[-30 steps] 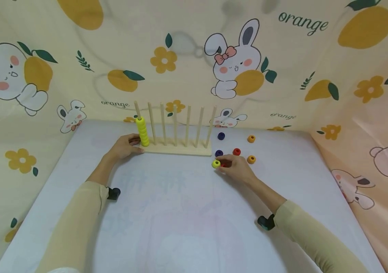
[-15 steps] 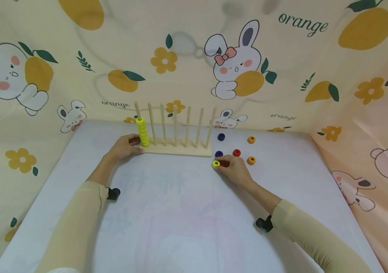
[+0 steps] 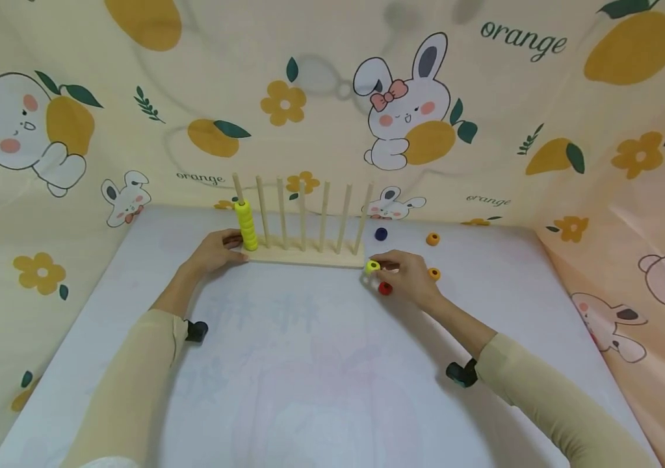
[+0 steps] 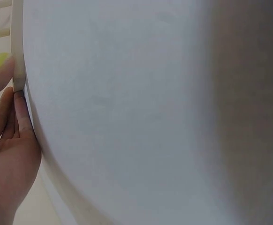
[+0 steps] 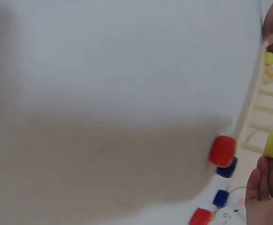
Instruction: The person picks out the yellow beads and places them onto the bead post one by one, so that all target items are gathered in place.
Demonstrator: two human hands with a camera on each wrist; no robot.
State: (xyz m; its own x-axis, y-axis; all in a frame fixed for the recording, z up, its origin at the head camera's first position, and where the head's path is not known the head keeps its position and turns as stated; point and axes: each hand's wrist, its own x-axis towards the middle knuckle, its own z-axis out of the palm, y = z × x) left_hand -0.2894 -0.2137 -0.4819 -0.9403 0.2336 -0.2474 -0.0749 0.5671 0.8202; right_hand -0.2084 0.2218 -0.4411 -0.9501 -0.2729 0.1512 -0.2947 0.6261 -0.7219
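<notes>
A wooden rack point(image 3: 309, 257) with several upright pegs stands at the back of the table. Its leftmost peg carries a stack of yellow-green beads point(image 3: 247, 226); the other pegs are bare. At the rack's left end, my left hand point(image 3: 212, 252) holds the base, with thumb and fingers around its corner in the left wrist view. My right hand point(image 3: 413, 277) pinches one yellow-green bead point(image 3: 372, 266) between thumb and fingertips, raised just off the table near the rack's right end. A red bead point(image 3: 385, 288) lies below that hand.
Beyond the rack's right end lie a dark blue bead point(image 3: 381, 234) and two orange beads, one farther back point(image 3: 433, 239). Another dark blue bead point(image 5: 226, 168) and a second red bead point(image 5: 200, 217) show in the right wrist view. A patterned cloth point(image 3: 320, 84) rises behind the table.
My right hand has lifted the yellow-green bead slightly and moved away from me, uncovering the near red bead and covering a blue and a red one. My left hand keeps its place.
</notes>
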